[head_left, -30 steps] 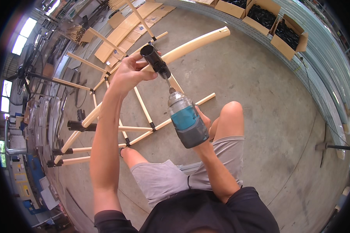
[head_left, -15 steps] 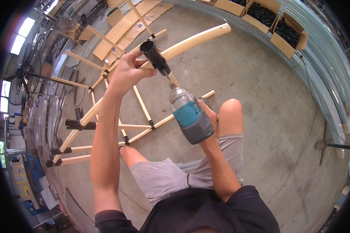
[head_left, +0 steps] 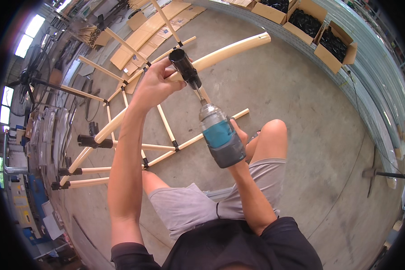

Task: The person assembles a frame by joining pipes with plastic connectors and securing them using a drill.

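Observation:
My left hand (head_left: 156,88) is closed round a black pipe connector (head_left: 184,67) and the pale wooden pole (head_left: 231,50) at their joint. The connector has an open tube end facing up toward me. In my right hand (head_left: 239,135), mostly hidden behind the tool, is a teal and dark grey power driver (head_left: 219,135). Its bit (head_left: 200,95) points up and away, with the tip at the connector's lower end; whether it turns cannot be told. The pole runs on behind my left forearm to another black connector (head_left: 94,141) at the left.
A framework of wooden poles (head_left: 166,122) with black joints stands beyond my hands. Flattened cardboard (head_left: 144,33) lies at the back. Open cartons of black parts (head_left: 333,45) sit at the far right, beside long metal lengths (head_left: 369,90). A black fan (head_left: 29,81) stands left.
The connector and my left hand have shifted slightly right and down in the picture, along with the surroundings. The driver's bit stays at the connector.

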A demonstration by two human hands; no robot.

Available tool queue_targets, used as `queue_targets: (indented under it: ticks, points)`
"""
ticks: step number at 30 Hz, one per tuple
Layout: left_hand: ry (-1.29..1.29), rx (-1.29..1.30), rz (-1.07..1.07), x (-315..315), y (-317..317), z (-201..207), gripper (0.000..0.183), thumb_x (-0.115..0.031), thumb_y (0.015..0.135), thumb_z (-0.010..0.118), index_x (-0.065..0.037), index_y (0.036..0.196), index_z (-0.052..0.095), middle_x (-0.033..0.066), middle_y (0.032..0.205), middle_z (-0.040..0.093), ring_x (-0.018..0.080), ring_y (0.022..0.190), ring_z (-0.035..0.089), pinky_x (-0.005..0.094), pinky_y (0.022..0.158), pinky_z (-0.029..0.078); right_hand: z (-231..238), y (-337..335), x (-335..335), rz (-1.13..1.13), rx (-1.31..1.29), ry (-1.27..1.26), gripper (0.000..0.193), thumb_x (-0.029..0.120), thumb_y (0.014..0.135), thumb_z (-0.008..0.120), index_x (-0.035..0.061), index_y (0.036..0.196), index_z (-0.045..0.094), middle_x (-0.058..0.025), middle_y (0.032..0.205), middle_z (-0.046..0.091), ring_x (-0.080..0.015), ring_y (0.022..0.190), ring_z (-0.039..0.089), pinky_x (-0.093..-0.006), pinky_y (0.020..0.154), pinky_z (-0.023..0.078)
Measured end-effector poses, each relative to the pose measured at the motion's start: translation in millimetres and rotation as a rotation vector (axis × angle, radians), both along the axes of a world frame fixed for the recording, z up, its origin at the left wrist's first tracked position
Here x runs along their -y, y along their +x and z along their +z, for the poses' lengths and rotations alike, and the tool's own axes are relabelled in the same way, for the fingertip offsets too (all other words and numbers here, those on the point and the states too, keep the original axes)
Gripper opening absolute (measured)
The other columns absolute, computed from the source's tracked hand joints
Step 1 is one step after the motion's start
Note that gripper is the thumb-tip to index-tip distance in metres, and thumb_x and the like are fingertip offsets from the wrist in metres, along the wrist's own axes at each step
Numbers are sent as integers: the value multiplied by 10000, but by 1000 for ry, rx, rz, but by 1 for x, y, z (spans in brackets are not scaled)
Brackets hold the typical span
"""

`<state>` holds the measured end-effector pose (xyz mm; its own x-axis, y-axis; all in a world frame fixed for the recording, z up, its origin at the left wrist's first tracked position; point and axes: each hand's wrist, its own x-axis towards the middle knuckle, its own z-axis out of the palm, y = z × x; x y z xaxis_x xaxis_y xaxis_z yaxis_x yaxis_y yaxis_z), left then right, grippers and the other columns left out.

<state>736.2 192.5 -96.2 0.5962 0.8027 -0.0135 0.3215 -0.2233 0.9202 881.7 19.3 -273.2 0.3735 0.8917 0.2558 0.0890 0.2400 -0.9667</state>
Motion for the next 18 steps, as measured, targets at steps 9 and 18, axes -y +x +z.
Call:
queue_targets:
  ticks: [9, 18]
  points:
    - [-57, -7, 6, 0, -4, -1, 549, 90, 760, 663, -33, 1292, 604, 65, 1260, 621, 212, 1156, 622, 341, 906, 562, 44, 10, 4, -44, 119, 68, 246, 89, 747, 790, 18, 897, 608, -79, 745, 613, -189, 666, 604, -304, 644, 491]
    - [-38, 28, 22, 3, -2, -2, 586, 100, 747, 664, -69, 1307, 619, 60, 1034, 727, 113, 1003, 626, 293, 882, 492, 48, 13, 5, -75, 219, 61, 243, 108, 758, 755, 6, 922, 607, -133, 758, 606, -283, 680, 609, -351, 647, 484]
